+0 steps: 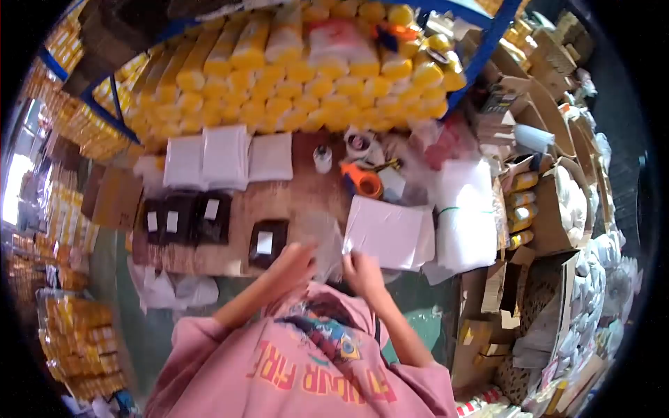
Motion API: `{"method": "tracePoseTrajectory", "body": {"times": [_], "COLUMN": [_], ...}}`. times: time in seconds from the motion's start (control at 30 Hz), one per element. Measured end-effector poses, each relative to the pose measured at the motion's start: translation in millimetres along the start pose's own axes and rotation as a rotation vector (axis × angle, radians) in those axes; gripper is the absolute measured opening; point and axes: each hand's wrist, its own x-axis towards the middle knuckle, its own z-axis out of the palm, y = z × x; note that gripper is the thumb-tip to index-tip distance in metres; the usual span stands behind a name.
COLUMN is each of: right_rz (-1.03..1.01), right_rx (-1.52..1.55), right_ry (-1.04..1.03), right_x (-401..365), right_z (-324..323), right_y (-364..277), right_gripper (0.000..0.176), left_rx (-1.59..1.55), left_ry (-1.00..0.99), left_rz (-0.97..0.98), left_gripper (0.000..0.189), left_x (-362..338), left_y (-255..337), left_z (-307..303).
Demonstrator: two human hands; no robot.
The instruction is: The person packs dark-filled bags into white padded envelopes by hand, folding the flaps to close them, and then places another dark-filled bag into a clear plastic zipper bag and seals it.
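Note:
A clear plastic bag (322, 235) hangs between my two hands at the table's front edge. My left hand (298, 260) is closed at the bag's left side, its fingers a little blurred. My right hand (362, 270) pinches the bag's right edge, close to a stack of white sheets or flat bags (387, 230). Just left of my left hand lies a dark flat packet (268, 243) with a white label. Several similar dark packets (185, 218) sit further left on the table.
White wrapped packs (226, 157) lie behind the dark packets. An orange tape dispenser (364, 182) and a small bottle (323, 159) stand mid-table. A roll of clear plastic (467, 230) is at right. Yellow-ended rolls (300, 90) fill the back; cardboard boxes (547, 202) line the right.

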Motion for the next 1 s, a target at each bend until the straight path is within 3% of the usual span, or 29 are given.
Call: {"method": "tracePoseTrajectory", "body": {"times": [0.13, 0.2, 0.23, 0.37, 0.53, 0.57, 0.7, 0.77, 0.83, 0.93, 1.0], "right_rz": [-0.019, -0.007, -0.007, -0.023, 0.057, 0.093, 0.014, 0.006, 0.027, -0.139, -0.198], "right_rx": [-0.051, -0.23, -0.18, -0.227, -0.183, -0.258, -0.045, 0.035, 0.044, 0.042, 0.03], "right_ry": [0.112, 0.102, 0.09, -0.023, -0.157, -0.152, -0.051, -0.049, -0.075, -0.037, -0.012], "right_x": [7, 5, 3, 8, 9, 11, 14, 15, 16, 19, 18], "right_z": [-2, -2, 1, 8, 0, 3, 6, 4, 0, 11, 16], "right_y": [-18, -9, 4, 11, -6, -5, -9, -16, -29, -25, -31], "right_gripper": [0.031, 0.029, 0.029, 0.029, 0.03, 0.027, 0.019, 0.018, 0.017, 0.016, 0.015], "left_rx": [-0.094, 0.131, 0.245, 0.394, 0.101, 0.0, -0.202, -0.401, -0.4, 0.007, 0.094], "left_ry": [0.128, 0.198, 0.23, 0.133, 0.174, 0.179, 0.346, 0.339, 0.351, 0.449, 0.418], "left_rz": [-0.029, -0.114, -0.159, -0.092, -0.2, -0.237, -0.251, -0.383, -0.415, -0.236, -0.176], "left_gripper": [0.023, 0.022, 0.022, 0.021, 0.016, 0.015, 0.012, 0.01, 0.011, 0.012, 0.014], "left_x": [8, 11, 12, -1, -10, -11, -20, -26, -29, -29, -31], "left_y": [6, -20, -32, -49, -73, -76, -81, -82, -82, -63, -56], "left_z": [2, -2, -5, -13, -27, -31, -21, -22, -23, -27, -21]}}
